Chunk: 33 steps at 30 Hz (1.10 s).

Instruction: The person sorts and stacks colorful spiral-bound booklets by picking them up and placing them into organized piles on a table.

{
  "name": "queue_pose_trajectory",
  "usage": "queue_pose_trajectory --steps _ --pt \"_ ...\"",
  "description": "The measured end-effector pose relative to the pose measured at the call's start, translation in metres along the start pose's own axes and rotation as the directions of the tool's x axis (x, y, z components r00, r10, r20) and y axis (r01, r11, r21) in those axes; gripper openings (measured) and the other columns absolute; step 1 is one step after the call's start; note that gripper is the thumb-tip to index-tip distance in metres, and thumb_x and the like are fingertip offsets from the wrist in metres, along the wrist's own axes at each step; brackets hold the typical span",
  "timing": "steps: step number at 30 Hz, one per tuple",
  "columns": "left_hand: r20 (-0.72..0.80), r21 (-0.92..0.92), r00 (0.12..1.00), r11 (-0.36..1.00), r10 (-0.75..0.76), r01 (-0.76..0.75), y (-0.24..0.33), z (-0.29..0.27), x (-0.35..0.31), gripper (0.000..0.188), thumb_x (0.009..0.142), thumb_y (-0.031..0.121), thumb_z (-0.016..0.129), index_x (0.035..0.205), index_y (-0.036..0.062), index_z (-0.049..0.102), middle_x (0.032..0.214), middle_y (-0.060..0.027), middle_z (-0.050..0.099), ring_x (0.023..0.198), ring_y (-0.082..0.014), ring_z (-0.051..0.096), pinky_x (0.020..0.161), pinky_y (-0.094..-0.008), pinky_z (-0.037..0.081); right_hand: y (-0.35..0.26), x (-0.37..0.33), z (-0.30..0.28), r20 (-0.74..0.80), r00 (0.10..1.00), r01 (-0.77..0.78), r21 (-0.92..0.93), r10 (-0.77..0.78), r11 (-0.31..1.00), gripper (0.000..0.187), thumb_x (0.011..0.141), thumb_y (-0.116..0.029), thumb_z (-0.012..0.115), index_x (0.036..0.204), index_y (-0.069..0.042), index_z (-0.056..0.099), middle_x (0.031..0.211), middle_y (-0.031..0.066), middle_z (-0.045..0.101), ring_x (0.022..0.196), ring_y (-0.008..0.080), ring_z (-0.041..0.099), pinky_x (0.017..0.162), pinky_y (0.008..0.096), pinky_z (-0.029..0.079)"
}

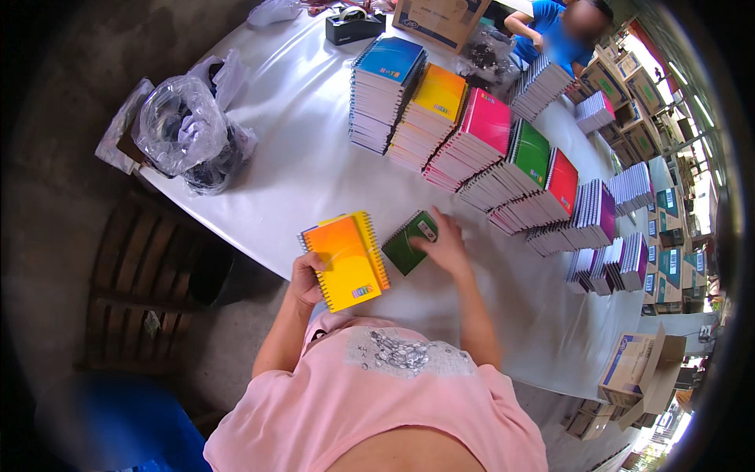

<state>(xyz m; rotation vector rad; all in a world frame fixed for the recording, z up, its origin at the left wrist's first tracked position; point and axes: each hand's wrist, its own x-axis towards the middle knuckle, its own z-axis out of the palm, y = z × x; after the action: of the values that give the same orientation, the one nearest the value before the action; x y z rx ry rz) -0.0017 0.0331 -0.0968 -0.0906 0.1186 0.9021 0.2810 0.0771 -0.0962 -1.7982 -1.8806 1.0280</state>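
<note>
In my left hand [307, 278] is a small bundle of yellow-orange spiral notebooks [346, 263], slightly fanned, with my thumb across the top cover. The bundle is tilted above the table's near edge. Just right of it, a green spiral notebook [403, 252] with a pale label lies at an angle at the tabletop. My right hand [449, 244] grips its right side, thumb over the cover; the fingertips beneath are hidden. Beyond my hands a diagonal row of notebook stacks runs across the table: blue [391, 59], yellow [440, 90], pink [488, 122], green [530, 151], red [561, 185] and purple [605, 211].
Clear plastic bags [185, 130] stand at the table's left corner. A black tape dispenser [355, 27] and a cardboard box [440, 20] sit at the far side. Another person [543, 31] in blue works at far right. Cartons [629, 362] stand beyond the right edge.
</note>
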Motion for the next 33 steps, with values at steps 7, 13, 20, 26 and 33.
queue_pose_trajectory --steps 7,13,20,26,33 --pt "-0.165 0.132 0.977 0.985 0.132 -0.110 0.029 0.000 -0.009 0.046 0.065 -0.002 0.049 0.111 -0.0054 0.051 0.106 -0.0188 0.060 0.097 -0.0323 0.060 0.089 -0.0436 0.047 -0.015 0.001 0.035 -0.120 0.981 -0.187 -0.358 0.153 0.915 0.113 0.049 -0.041 0.084 0.141 -0.018 0.022 0.134 0.0167 0.033 0.125 0.0381 0.029 0.092 0.0587 0.031" --pt "-0.315 0.331 0.940 0.943 0.130 -0.020 0.023 0.005 0.004 0.040 0.069 0.000 0.055 0.109 -0.0023 0.051 0.102 -0.0135 0.062 0.092 -0.0252 0.062 0.084 -0.0371 0.050 0.022 0.007 0.009 0.038 0.985 -0.163 -0.144 0.170 0.976 0.074 0.055 -0.021 0.083 0.118 -0.008 0.047 0.101 0.0126 0.055 0.096 0.0266 0.054 0.080 0.0385 0.045" --pt "-0.230 0.354 0.970 0.935 0.075 0.012 0.044 0.014 0.016 0.043 0.070 0.002 0.053 0.113 -0.0040 0.049 0.107 -0.0161 0.061 0.095 -0.0268 0.062 0.085 -0.0385 0.050 -0.089 -0.032 -0.117 -0.362 0.903 0.234 -0.032 -0.230 0.972 0.020 0.074 -0.002 0.067 0.091 -0.003 0.058 0.080 0.0064 0.065 0.071 0.0152 0.062 0.061 0.0255 0.047" --pt "-0.170 0.382 0.984 0.924 0.056 0.014 0.050 0.034 0.029 0.050 0.069 0.000 0.054 0.118 -0.0028 0.044 0.108 -0.0157 0.058 0.097 -0.0266 0.060 0.088 -0.0371 0.049 -0.177 0.001 -0.191 -0.719 0.218 0.266 -0.607 -0.660 0.749 0.010 0.078 -0.003 0.062 0.087 -0.008 0.061 0.088 0.0043 0.066 0.077 0.0161 0.062 0.068 0.0276 0.048" --pt "-0.144 0.413 0.987 0.911 0.068 -0.002 0.046 0.035 0.028 0.052 0.068 -0.004 0.057 0.119 -0.0023 0.043 0.111 -0.0145 0.056 0.100 -0.0251 0.058 0.088 -0.0368 0.048 -0.128 0.031 -0.215 -0.596 -0.010 -0.018 -0.803 -0.803 0.596 0.008 0.079 -0.002 0.061 0.083 -0.008 0.061 0.092 0.0052 0.064 0.085 0.0231 0.060 0.075 0.0336 0.047"
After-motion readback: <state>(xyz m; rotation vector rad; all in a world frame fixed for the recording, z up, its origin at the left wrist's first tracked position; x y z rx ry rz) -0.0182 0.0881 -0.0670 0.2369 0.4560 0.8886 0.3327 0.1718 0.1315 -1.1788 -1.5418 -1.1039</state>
